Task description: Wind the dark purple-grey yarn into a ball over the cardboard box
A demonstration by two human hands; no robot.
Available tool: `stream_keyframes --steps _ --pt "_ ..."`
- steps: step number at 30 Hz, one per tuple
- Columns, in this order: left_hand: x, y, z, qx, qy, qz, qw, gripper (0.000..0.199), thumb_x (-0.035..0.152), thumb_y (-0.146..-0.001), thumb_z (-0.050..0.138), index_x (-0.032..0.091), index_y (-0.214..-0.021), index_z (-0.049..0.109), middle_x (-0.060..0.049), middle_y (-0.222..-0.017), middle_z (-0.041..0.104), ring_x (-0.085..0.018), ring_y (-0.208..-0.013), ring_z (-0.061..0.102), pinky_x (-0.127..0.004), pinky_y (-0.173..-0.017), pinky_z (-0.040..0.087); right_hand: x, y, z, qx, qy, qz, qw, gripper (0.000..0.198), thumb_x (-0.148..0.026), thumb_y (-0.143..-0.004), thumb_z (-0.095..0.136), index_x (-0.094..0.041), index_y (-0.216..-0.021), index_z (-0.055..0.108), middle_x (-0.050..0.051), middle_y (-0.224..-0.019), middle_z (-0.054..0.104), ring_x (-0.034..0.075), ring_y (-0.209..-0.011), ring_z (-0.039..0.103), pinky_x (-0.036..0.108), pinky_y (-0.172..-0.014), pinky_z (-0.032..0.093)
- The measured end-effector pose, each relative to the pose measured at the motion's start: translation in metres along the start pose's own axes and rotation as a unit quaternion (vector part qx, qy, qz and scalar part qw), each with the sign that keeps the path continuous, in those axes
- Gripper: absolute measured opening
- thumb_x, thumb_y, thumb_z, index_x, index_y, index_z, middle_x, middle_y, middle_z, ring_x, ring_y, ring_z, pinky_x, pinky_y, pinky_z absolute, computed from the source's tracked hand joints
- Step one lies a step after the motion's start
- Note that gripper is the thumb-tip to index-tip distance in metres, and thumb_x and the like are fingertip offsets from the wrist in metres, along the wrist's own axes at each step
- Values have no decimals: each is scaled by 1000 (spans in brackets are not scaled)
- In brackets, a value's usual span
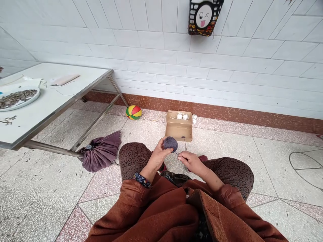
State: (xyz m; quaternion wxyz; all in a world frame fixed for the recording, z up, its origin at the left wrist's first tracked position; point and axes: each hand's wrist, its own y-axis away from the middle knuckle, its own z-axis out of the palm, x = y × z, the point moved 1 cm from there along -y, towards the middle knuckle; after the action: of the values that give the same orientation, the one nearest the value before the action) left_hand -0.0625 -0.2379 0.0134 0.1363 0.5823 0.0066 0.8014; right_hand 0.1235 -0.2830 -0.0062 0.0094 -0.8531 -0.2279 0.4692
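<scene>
My left hand is closed round a ball of grey-purple yarn, held up between my knees. A strand of the same yarn runs from the ball to my right hand, whose thumb and fingers pinch it just right of the ball. Beyond my hands an open cardboard box lies on the floor. Two small white balls rest in its lid half, and a small dark piece sits at the near edge of the box. A thin strand hangs near my right hand towards the box.
To the left stands a white metal-framed table with a plate of seed-like bits. A purple folded cloth item lies by its leg. A colourful ball sits near the wall, and a black basket hangs there.
</scene>
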Motion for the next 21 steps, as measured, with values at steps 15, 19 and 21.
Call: stream_keyframes --steps 15,19,21 --pt "5 15 11 -238 -120 -7 964 93 17 -66 77 28 -151 39 -7 -120 60 -23 -103 58 -38 -95 43 -13 -33 -48 90 48 -36 994 27 -40 -101 52 -24 -91 71 6 -84 68 21 -80 62 33 -75 49" --pt "8 19 14 -254 19 -26 967 83 20 -66 79 26 -144 51 -8 -130 60 -26 -116 55 -37 -100 40 12 -25 -29 140 15 22 990 29 -41 -100 51 -22 -86 68 5 -80 67 21 -77 62 32 -73 49" --pt "8 17 13 -209 63 -37 975 72 21 -66 79 22 -135 59 -9 -126 63 -26 -114 56 -36 -99 40 19 -16 -17 144 8 42 989 30 -41 -101 48 -22 -85 66 4 -80 66 20 -77 61 31 -73 49"
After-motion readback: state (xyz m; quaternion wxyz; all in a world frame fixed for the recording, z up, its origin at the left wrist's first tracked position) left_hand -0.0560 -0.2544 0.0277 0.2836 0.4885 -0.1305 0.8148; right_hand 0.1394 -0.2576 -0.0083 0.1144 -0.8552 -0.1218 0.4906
